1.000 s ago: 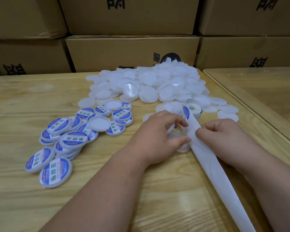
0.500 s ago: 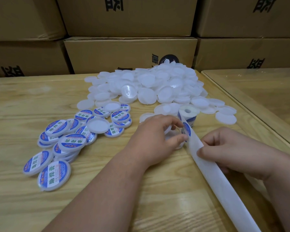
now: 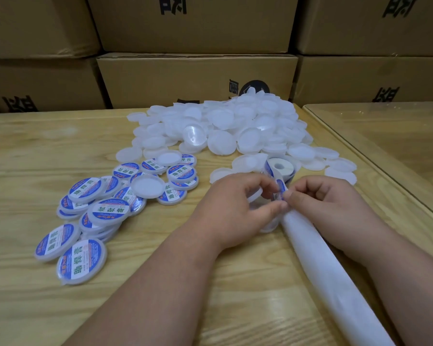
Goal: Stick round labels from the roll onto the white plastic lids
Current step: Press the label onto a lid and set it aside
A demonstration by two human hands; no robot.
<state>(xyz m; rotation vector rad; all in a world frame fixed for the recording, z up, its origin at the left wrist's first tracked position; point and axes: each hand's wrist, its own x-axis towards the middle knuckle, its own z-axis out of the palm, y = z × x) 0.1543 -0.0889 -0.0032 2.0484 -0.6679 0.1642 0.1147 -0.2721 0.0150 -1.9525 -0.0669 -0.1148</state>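
- Stacked across the back: brown boxes (image 3: 198,78) with black print, behind the table (image 3: 35,151).
- Butted against the table's right edge: a second table (image 3: 390,131) with a glossy top.
- Heaped at the far centre of the table: a pile (image 3: 235,126) of plain white lids, thinning out toward the near right.
- Spread at left, overlapping one another: labelled lids (image 3: 81,262), blue and white faces up, with two plain ones lying among them.
- Trailing from between the hands toward the near right corner: a bare white strip (image 3: 333,285) of backing paper, lying on the wood.
- Standing on end just beyond the hands, at the pile's near edge: the roll (image 3: 280,168), white core up, blue labels showing on its side.
- Left hand (image 3: 235,211): fingers curled round a plain lid (image 3: 254,196), thumb reaching to the strip's top end.
- Right hand (image 3: 328,203): fingers bent, thumb and forefinger pinching a label (image 3: 281,189) where the strip bends, wrist resting beside the strip.
- Label: blue and white, standing edge-on between the two hands, just beside the held lid; whether already touching the lid, hard to tell, since the fingers hide the join.
- Peeking out under the left palm: possibly another white lid (image 3: 269,227), mostly covered.
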